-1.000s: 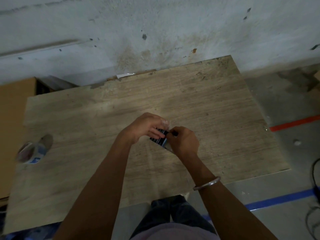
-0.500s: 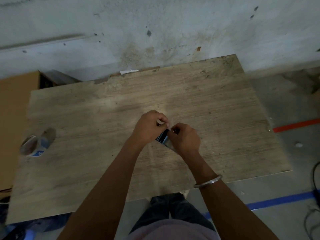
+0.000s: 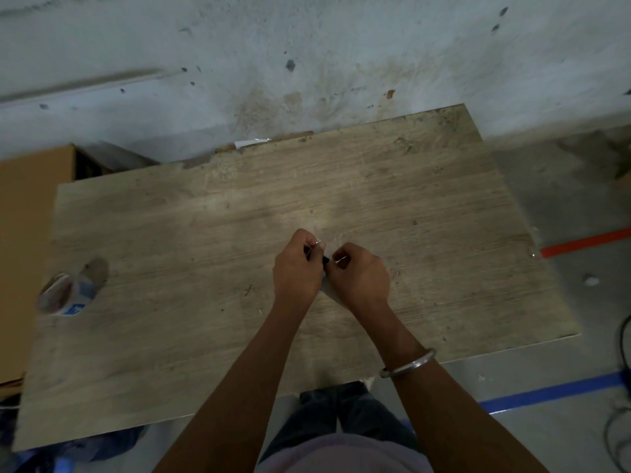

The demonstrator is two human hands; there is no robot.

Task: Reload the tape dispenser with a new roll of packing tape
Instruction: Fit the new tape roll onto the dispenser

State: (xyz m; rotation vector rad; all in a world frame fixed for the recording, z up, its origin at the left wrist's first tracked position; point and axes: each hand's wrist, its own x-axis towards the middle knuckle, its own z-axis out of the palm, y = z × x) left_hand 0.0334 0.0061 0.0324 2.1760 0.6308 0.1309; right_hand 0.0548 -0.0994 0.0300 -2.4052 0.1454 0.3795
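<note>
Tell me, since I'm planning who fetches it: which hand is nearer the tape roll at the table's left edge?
Left. The left hand is mid-table, well to the right of the tape roll; the right hand sits farther right, beside the left, both gripping a small dark object.

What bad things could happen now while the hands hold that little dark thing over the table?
1. Both the left hand and the right hand pinch the small dark object between them, and most of it is hidden, so it could slip or stick to the fingers.
2. The tape roll sits by the left edge of the table; a bump might send it off.
</note>
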